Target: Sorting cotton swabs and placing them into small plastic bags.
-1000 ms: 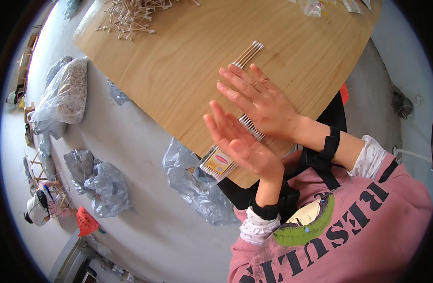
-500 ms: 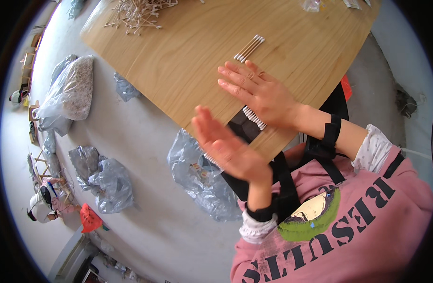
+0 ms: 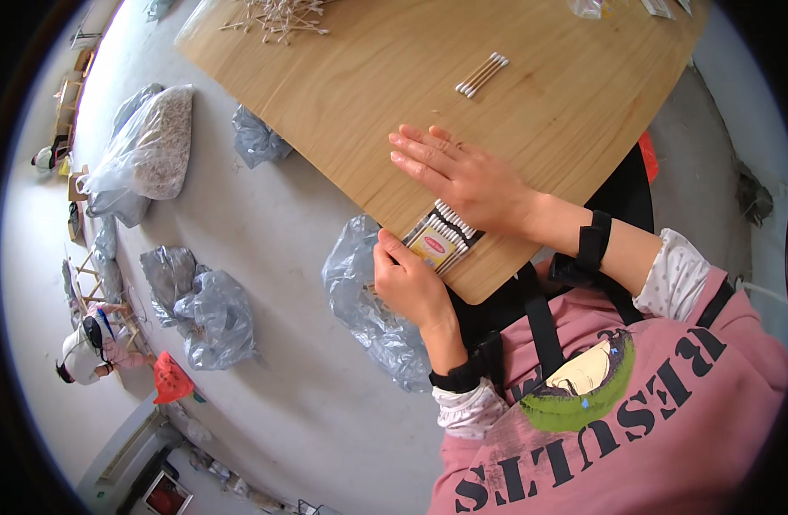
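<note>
My left hand (image 3: 408, 287) is at the table's near edge, its thumb and curled fingers against the left side of a small packet of cotton swabs with a yellow label (image 3: 433, 245). Some of its fingers are hidden. White-tipped cotton swabs (image 3: 451, 225) lie in a row on a dark patterned surface beside the label. My right hand (image 3: 475, 184) is stretched flat over the far end of this row, fingers straight, covering part of it. Farther off on the wood lies a short row of several swabs (image 3: 482, 75).
A loose heap of swabs (image 3: 278, 17) lies at the table's (image 3: 351, 103) far left. Clear plastic wrapping (image 3: 585, 8) is at the far right. Plastic bags (image 3: 214, 318) stand on the floor to the left, one (image 3: 368, 300) close below the table edge. Another person (image 3: 89, 348) sits at far left.
My left hand has come down from a raised, spread pose to the packet, and the yellow label now shows. My right hand has shifted slightly left. The whole view has shifted a little.
</note>
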### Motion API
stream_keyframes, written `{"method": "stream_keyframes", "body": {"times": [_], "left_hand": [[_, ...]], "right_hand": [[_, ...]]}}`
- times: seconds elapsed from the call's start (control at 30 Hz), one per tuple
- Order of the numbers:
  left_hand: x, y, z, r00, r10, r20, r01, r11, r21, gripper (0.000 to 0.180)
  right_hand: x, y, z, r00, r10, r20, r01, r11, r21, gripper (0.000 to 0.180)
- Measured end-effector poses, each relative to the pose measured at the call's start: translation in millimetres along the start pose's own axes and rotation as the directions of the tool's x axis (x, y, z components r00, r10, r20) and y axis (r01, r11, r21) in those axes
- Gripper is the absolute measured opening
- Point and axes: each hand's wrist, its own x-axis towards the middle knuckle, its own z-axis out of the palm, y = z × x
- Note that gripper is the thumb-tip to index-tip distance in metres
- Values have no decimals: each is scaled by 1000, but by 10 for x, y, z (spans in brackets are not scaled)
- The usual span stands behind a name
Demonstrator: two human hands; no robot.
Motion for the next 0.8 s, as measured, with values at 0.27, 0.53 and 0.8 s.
{"method": "stream_keyframes", "body": {"times": [0.27,0.53,0.8], "left_hand": [[19,-172,141,996,20,85,26,862,-507,47],[-4,-73,109,998,49,39,-26,887,-462,44],[-8,-36,63,998,33,53,-7,905,-426,46]], "right_hand": [[14,-39,22,1000,-24,19,23,999,29,47],[25,-132,78,998,-21,53,16,996,88,50],[42,-169,66,998,-19,55,12,991,132,48]]}}
